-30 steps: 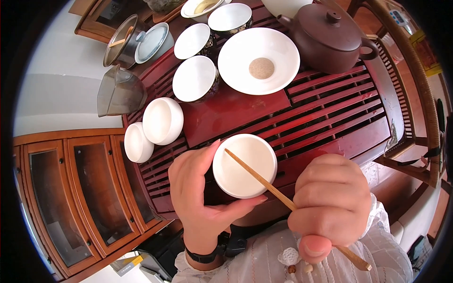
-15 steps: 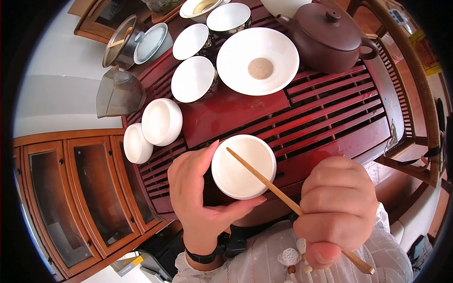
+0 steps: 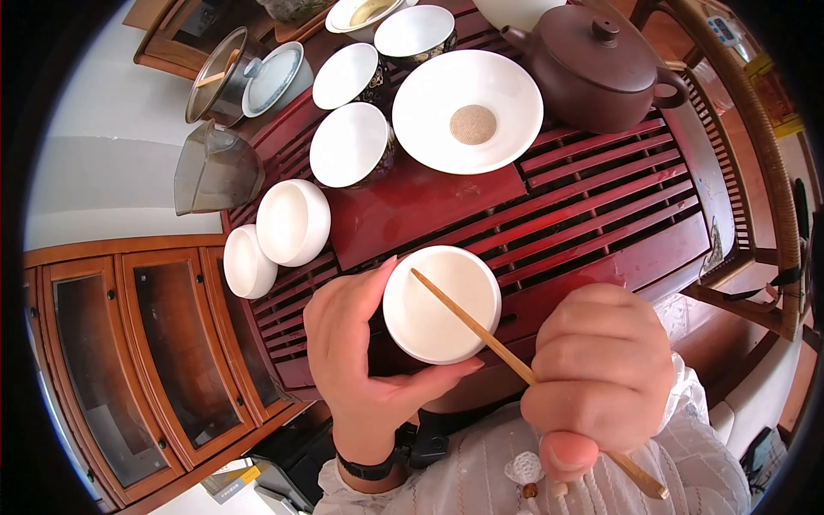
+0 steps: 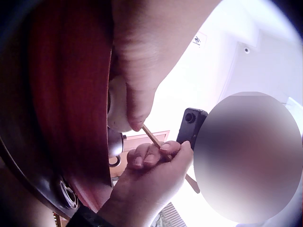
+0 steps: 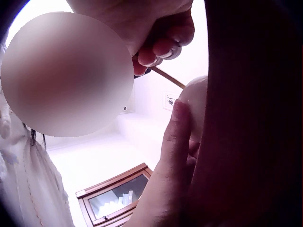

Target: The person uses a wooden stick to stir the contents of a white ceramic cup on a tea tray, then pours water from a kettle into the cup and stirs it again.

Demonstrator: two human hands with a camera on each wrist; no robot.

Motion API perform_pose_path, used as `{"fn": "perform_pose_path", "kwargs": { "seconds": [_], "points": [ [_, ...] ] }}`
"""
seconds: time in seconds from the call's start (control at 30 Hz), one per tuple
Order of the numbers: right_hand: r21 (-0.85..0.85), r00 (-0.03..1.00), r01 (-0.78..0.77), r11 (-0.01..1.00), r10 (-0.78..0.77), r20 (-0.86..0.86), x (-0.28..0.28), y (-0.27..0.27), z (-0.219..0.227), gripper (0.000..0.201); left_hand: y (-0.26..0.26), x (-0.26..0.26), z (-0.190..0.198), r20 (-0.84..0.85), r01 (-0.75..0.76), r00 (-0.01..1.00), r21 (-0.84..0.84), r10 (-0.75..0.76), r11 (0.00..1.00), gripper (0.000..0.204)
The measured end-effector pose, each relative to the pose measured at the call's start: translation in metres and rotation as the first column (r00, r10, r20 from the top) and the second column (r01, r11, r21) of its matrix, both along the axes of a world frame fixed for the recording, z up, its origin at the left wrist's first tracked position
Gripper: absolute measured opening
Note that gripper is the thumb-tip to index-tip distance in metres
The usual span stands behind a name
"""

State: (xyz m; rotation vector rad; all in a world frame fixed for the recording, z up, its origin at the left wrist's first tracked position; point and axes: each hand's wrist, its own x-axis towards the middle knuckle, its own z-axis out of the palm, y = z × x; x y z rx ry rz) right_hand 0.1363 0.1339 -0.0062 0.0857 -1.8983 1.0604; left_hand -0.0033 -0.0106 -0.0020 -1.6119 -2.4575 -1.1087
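Observation:
My left hand [image 3: 343,356] holds a small white cup [image 3: 429,336] near the front edge of the tea tray, thumb on the near side and fingers round the far left. The cup's opening faces up toward the head camera. In my right hand [image 3: 601,373] is a slender wooden stick [image 3: 476,326], gripped in a fist with the thumb below. Its thin tip lies inside the cup in the head view, and its thicker end sticks out below the fist. The right wrist view shows the cup [image 5: 195,109] from below, left fingers [image 5: 171,137] along its side.
The slatted red tea tray [image 3: 403,210] carries two white cups [image 3: 294,221], several dark patterned cups [image 3: 350,144], a white strainer bowl [image 3: 429,129] and a brown teapot [image 3: 592,77]. A glass pitcher [image 3: 219,167] and a lidded bowl [image 3: 279,79] stand at the left.
My right fist shifts slightly right and down with the stick, then back left and up. The stick's tip stays over the cup's inside. My left hand and the cup barely move.

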Motion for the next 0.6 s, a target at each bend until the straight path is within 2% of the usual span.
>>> {"fn": "perform_pose_path", "kwargs": {
  "seconds": [0.1,0.43,0.6],
  "points": [
    [0.072,0.999,-0.005,0.997,0.008,-0.038,0.0009,0.0024,0.0024,0.047,0.0003,-0.0005,0.0008,-0.001,0.003,1.000,0.005,-0.003,1.000,0.086],
    [0.065,0.999,-0.029,0.997,0.030,-0.013,0.0031,0.0040,0.0015,0.046,0.0004,-0.0001,0.0005,-0.017,0.000,1.000,0.003,0.000,1.000,0.086],
    [0.100,0.997,-0.034,0.994,0.040,-0.060,0.0027,0.0070,0.0003,0.046,0.0011,-0.0010,0.0023,-0.023,0.018,1.000,0.003,-0.018,1.000,0.085]
  ]
}}
